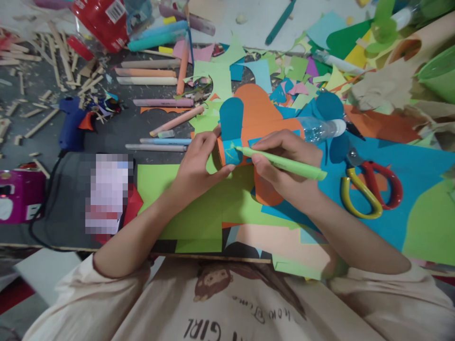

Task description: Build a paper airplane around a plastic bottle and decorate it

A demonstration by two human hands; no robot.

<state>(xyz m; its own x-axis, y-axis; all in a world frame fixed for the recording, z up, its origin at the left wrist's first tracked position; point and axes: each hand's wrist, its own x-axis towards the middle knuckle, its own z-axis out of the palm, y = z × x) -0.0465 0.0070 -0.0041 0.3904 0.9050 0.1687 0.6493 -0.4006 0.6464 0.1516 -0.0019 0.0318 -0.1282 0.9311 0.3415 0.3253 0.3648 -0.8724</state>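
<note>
A plastic bottle (pixel 322 129) wrapped in orange and blue paper lies on its side, with rounded orange paper wings (pixel 256 102) and an upright blue paper flap (pixel 232 116). My left hand (pixel 197 161) grips its wrapped end, thumb below and fingers above. In my right hand (pixel 289 158) is a light green marker (pixel 284 162), its tip on or just by the blue paper patch (pixel 231 151). Light green strokes show on that patch. Scissors (pixel 369 182) with one yellow and one red handle lie right of my right hand on blue paper.
Several markers (pixel 149 73) lie behind my left hand. A blue glue gun (pixel 73 123), its cord and a phone (pixel 108 194) are at left, with wooden sticks (pixel 59 52) beyond. Paper scraps (pixel 298 68) cover the back right; green sheets (pixel 181 203) lie under my arms.
</note>
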